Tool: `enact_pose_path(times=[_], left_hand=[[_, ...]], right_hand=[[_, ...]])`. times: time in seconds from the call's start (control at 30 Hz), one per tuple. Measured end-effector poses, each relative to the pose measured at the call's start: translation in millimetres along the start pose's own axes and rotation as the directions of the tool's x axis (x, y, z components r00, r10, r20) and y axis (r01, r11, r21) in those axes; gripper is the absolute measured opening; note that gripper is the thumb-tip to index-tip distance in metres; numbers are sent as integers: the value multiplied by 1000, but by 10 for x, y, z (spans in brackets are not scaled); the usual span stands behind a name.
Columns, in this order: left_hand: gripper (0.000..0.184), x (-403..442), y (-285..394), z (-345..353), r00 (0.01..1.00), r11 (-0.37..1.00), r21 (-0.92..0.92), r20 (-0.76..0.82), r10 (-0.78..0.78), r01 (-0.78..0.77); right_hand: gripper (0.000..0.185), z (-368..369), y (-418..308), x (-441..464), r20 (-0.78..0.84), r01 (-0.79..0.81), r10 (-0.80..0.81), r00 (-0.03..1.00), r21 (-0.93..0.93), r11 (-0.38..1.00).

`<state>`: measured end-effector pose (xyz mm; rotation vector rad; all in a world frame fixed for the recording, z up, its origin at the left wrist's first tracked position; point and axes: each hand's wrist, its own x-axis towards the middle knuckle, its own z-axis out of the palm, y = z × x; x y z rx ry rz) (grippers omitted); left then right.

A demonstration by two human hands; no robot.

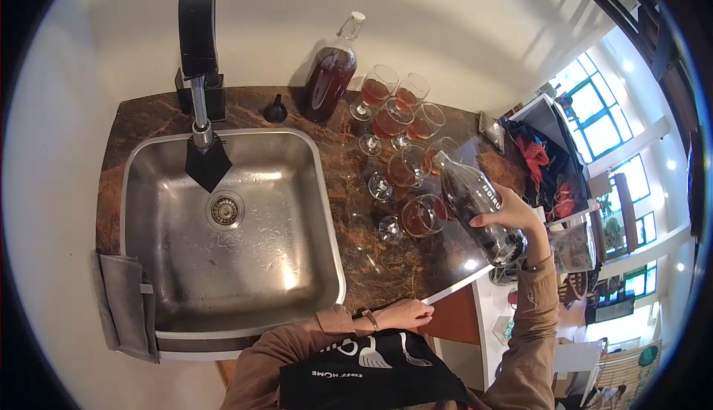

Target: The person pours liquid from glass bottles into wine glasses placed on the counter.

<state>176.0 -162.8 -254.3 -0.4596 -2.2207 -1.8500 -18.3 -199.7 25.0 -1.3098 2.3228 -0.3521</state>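
Observation:
My right hand [509,213] is wrapped round a clear glass bottle [475,194] with white lettering. The bottle is tilted, its neck up and left by the rim of a stemmed glass [443,150]; whether liquid is flowing I cannot tell. Several stemmed glasses with reddish drink stand around it, among them a front glass [423,217] and a middle glass [405,166]. My left hand [407,313] is closed, fingers curled, near the front edge of the counter [371,261], with nothing visible in it.
On my left is a steel sink [223,276] under a black tap [199,38]. A swing-top bottle [330,76] of dark red liquid stands at the wall beside a small black funnel [275,110]. A grey towel [126,306] hangs at the left edge. An open box [553,157] holds cloths.

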Motion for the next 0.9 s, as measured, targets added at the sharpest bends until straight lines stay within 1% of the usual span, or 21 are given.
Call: enact_pose_path(times=[0.07,0.1,0.17,0.27,0.33,0.47,0.57,0.63,0.73,0.9], left_hand=[[24,-1,-12,18,1000,999,-30,-16,16,-17],[26,-1,-4,-3,1000,1000,-15,21,-14,14],[26,-1,13,-24,1000,1000,4,9,-4,4],[25,-11,18,-29,1000,1000,-9,9,-7,7],[20,-7,10,-21,1000,1000,-22,-2,-2,2],[20,-8,-27,12,1000,998,-59,-5,16,-17],[21,1,-37,15,1000,998,-53,-13,22,-22],[21,6,-97,56,1000,1000,-1,10,-9,9],[21,-5,8,-12,999,999,29,16,-28,27],[21,-6,-38,19,1000,1000,12,18,-19,18]], right_hand=[[77,-17,-60,22,39,-37,36,999,14,999],[77,-34,-73,40,37,-32,32,999,12,999],[82,-66,-92,75,49,-85,90,995,-95,992],[85,-87,-161,97,49,-68,73,996,-92,993],[86,-95,-170,116,47,-59,64,997,-107,992],[86,-106,-130,149,54,-36,44,998,-142,989],[86,-110,-130,153,56,-58,67,996,-147,988],[86,-111,-161,147,58,-51,60,997,-142,989],[86,-116,-190,146,62,-49,59,996,-150,988],[86,-105,-210,135,77,-49,61,995,-159,986]])
